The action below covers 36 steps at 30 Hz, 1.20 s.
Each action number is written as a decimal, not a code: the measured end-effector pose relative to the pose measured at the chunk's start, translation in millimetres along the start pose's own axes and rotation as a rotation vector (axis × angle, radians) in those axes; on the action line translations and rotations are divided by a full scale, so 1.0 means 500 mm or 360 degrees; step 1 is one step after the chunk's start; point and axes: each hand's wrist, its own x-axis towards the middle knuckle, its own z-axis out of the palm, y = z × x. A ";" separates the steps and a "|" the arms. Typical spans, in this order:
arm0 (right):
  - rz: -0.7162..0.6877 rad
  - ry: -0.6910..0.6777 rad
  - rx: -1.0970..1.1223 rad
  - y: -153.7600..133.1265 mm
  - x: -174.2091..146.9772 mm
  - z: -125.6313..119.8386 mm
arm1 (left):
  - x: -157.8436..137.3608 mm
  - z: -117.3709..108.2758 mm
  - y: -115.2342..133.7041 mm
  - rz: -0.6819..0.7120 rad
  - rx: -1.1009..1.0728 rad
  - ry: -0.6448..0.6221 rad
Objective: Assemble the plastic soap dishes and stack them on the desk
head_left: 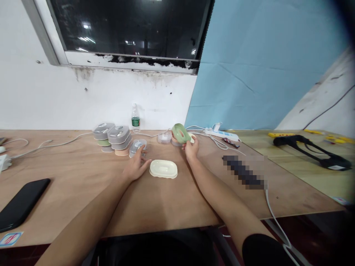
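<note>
My right hand (192,148) grips a green oval tray with cut-outs (180,133) by its near right edge, tilted above the back of the table. A small cream piece shows at those fingers; whether it belongs to the tray I cannot tell. Behind the tray sit a round clear container (164,137) and a partly hidden greyish one. My left hand (135,166) has its fingers apart, beside a clear-lidded grey box (138,146); whether they touch, I cannot tell. A cream oval dish (163,169) lies on the table between my hands.
Two stacks of lidded boxes, a left one (103,133) and a right one (119,138), stand at the back left near a water bottle (135,120). A black phone (23,203) lies front left. Cables and a power strip (223,135) run along the back right.
</note>
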 end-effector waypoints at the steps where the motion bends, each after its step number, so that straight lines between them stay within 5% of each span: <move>1: 0.0013 -0.0031 -0.0030 0.004 0.002 0.000 | 0.000 0.000 0.000 0.0001 0.0002 -0.0003; 13: -0.0520 -0.0405 -0.0474 0.018 0.009 0.004 | -0.001 0.003 -0.010 -0.0009 0.0044 -0.0069; 20: -0.0540 -0.0554 -0.0403 0.006 0.010 0.016 | -0.002 0.002 -0.008 -0.0045 0.0046 -0.0118; 28: -0.0757 -0.0089 -0.0937 -0.004 0.014 -0.007 | -0.003 0.002 -0.009 -0.0038 0.0048 -0.0130; 36: -0.0639 -0.0165 -0.1215 0.002 0.018 -0.001 | -0.003 0.005 -0.012 -0.0084 0.0055 -0.0147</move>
